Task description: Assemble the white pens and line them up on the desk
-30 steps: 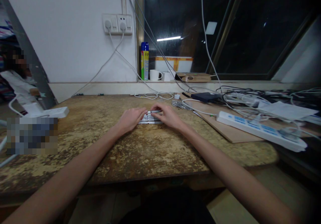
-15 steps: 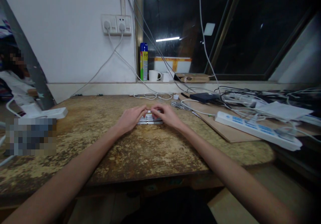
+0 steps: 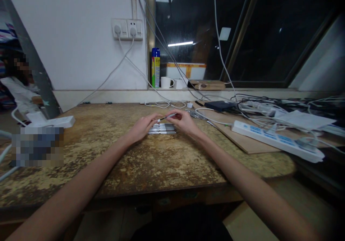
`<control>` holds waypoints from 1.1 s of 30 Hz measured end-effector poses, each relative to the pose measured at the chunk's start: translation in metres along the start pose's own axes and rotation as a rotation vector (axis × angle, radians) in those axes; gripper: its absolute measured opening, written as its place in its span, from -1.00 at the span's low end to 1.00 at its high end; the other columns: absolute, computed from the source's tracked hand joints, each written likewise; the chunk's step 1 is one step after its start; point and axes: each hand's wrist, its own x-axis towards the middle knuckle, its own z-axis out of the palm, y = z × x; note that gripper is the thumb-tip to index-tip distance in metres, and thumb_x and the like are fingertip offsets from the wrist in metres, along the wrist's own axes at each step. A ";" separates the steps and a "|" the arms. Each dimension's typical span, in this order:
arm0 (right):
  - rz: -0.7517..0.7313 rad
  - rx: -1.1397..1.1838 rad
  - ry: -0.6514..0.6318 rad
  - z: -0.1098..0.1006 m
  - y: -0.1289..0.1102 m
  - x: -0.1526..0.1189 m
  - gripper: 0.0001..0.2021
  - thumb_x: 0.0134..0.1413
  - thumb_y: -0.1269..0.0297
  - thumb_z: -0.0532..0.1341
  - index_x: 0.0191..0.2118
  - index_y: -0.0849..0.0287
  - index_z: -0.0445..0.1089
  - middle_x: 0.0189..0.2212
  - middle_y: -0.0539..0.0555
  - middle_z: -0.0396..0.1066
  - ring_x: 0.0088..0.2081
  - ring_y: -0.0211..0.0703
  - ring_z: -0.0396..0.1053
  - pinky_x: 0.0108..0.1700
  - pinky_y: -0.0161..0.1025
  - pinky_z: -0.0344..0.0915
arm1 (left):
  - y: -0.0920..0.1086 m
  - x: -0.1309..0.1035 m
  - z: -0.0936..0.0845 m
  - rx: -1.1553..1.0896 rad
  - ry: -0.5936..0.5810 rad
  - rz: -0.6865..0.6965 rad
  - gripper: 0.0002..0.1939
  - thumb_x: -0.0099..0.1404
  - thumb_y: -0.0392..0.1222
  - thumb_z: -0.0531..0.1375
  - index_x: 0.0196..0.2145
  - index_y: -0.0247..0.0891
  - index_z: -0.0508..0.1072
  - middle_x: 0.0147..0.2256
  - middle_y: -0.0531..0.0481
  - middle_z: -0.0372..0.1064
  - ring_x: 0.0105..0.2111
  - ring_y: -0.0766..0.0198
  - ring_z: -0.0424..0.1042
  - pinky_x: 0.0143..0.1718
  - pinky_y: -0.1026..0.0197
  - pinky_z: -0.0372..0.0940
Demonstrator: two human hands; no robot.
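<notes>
Between my two hands is a slim pen (image 3: 162, 119), white toward the left with a dark stretch in the middle. My left hand (image 3: 142, 126) pinches its left end, fingers closed. The thumb and fingers of my right hand (image 3: 185, 123) close on the right end, which tilts slightly upward. Just below the hands, several white-and-grey pens (image 3: 162, 130) lie side by side on the worn wooden table (image 3: 167, 162). My fingers partly hide the held pen and the row's far side.
A white power strip (image 3: 277, 140) and tangled cables lie on the right over a brown board (image 3: 242, 140). Another strip (image 3: 59, 121) sits at the left edge. On the sill stand a spray can (image 3: 155, 68) and a white mug (image 3: 167, 82).
My hands have lifted slightly, and the right hand has shifted a little right. The pen between them now shows above the row. The view has shifted slightly.
</notes>
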 end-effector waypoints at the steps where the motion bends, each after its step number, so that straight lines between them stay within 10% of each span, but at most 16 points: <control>1: 0.027 0.030 0.004 -0.001 0.001 0.001 -0.77 0.09 0.16 0.34 -0.19 0.18 0.55 -0.17 0.13 0.59 -0.16 -0.09 0.51 -0.03 -0.13 0.41 | -0.001 0.000 0.000 -0.002 0.002 0.022 -0.64 0.57 -0.14 -0.05 0.20 -0.14 0.37 0.17 -0.12 0.43 0.16 0.14 0.39 0.21 0.03 0.24; 13: 0.265 0.203 0.278 -0.010 0.011 0.000 -0.78 -0.01 0.15 0.34 -0.27 0.15 0.55 -0.23 0.12 0.57 -0.17 -0.06 0.50 0.03 -0.11 0.38 | -0.012 -0.002 0.000 0.059 0.134 -0.014 -0.66 0.55 -0.07 0.01 0.08 -0.16 0.50 0.00 -0.11 0.46 0.06 0.05 0.39 0.17 0.00 0.23; 22: 0.262 0.203 -0.013 0.005 -0.006 -0.003 -0.62 0.13 -0.10 0.27 -0.39 0.16 0.50 -0.38 0.07 0.50 -0.33 -0.12 0.43 -0.17 -0.18 0.35 | -0.001 0.001 -0.002 0.073 0.064 0.078 -0.66 0.55 -0.14 0.02 0.16 -0.11 0.45 0.04 -0.09 0.44 0.10 0.09 0.36 0.24 -0.04 0.16; 33: 0.253 0.194 0.244 -0.019 0.009 0.003 -0.55 0.01 -0.19 0.33 -0.39 0.17 0.45 -0.38 0.09 0.47 -0.33 -0.12 0.40 -0.18 -0.18 0.35 | -0.024 -0.004 -0.002 0.078 0.357 -0.185 -0.76 0.48 -0.13 0.11 0.01 -0.17 0.48 -0.04 -0.08 0.52 -0.05 0.07 0.46 0.04 0.04 0.30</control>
